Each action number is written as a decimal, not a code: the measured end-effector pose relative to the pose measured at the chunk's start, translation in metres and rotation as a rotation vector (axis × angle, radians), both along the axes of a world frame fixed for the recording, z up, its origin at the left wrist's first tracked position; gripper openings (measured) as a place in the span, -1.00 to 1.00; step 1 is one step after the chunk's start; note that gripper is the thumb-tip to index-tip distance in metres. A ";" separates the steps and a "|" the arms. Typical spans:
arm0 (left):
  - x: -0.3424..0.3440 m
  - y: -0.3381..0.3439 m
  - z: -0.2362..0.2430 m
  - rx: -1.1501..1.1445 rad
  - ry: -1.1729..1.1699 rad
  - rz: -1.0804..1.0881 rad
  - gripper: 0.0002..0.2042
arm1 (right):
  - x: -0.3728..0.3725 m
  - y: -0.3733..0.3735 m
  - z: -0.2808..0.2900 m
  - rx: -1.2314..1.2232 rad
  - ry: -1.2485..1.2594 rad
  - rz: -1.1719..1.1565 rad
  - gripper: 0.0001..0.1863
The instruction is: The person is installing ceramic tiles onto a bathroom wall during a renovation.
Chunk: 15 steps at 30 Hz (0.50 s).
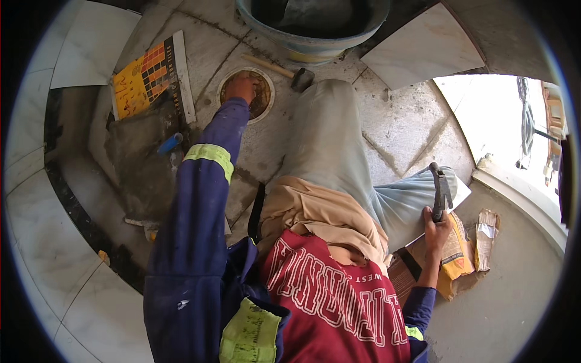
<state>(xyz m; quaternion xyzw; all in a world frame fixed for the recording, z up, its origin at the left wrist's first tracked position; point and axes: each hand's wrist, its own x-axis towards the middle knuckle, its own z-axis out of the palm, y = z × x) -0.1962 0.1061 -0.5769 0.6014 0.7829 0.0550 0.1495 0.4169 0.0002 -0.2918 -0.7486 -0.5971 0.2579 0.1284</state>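
Observation:
My left hand (242,88) reaches down into a round white-rimmed tub (272,100) with brownish contents. Its fingertips are hidden, so what they touch does not show. Just beyond the tub lies a mallet with a black head (302,79) and a pale wooden handle (266,65). My right hand (437,228) is closed around a dark metal pliers-like tool (440,190), held up by my bent knee at the right. A white piece (461,195), perhaps tile, shows behind this tool.
A large basin (315,45) stands at the far side, with a marbled tile (426,45) to its right. Left of the tub are a yellow-and-black printed bag (145,78) and a blue cylindrical object (170,143). Torn packaging (457,254) lies beside my right arm, near a raised sill (520,193).

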 end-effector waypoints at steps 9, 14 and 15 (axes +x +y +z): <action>0.017 0.027 0.022 0.076 -0.006 -0.099 -0.77 | -0.006 0.008 0.012 0.044 -0.007 -0.034 -0.75; 0.020 0.025 0.052 -0.217 0.140 -0.443 -0.72 | -0.001 0.005 0.004 0.012 0.025 -0.061 -0.71; 0.006 0.011 0.046 -0.115 0.205 -0.477 -0.73 | 0.000 0.007 -0.006 -0.047 0.027 -0.064 -0.71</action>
